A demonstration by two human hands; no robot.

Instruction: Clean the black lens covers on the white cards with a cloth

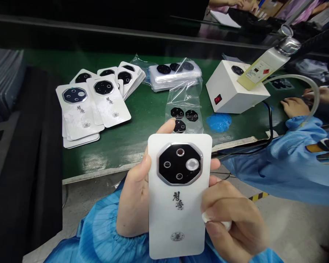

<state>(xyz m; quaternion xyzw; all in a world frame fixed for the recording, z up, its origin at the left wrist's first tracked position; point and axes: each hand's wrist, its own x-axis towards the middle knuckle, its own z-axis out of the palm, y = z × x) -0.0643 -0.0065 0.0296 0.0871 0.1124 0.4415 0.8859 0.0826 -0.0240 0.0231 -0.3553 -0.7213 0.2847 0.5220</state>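
so, what's on the bench, working left to right?

at ten o'clock, a fanned pile of white phone back panels (82, 109) on a green bench mat (145, 124). at twelve, a clear bag of black octagonal lens covers (175, 69), with loose lens covers (185, 115) on flat clear plastic just below.

and further round?

a white box (230, 91) with a red rocker switch (218, 99) at two o'clock, a labelled bottle (263, 67) tilted over it, and a co-worker's hand (292, 107) at three.

what about the hands at six o'clock?

the left hand (134, 199) cradles one white panel (175, 223) upright from behind, fingers curled round it, one digit hooked over its top edge. the right hand (233, 223) pinches a white cotton wad (216, 221) between thumb and fingertips, right at the panel's lower right edge.

which step would you call that?

cleaning, i'd judge: wiping the panel by hand, its camera module (179, 163) facing up.

and the next move?

it calls for working the wad across the panel's face, with the left hand's grip held steady.
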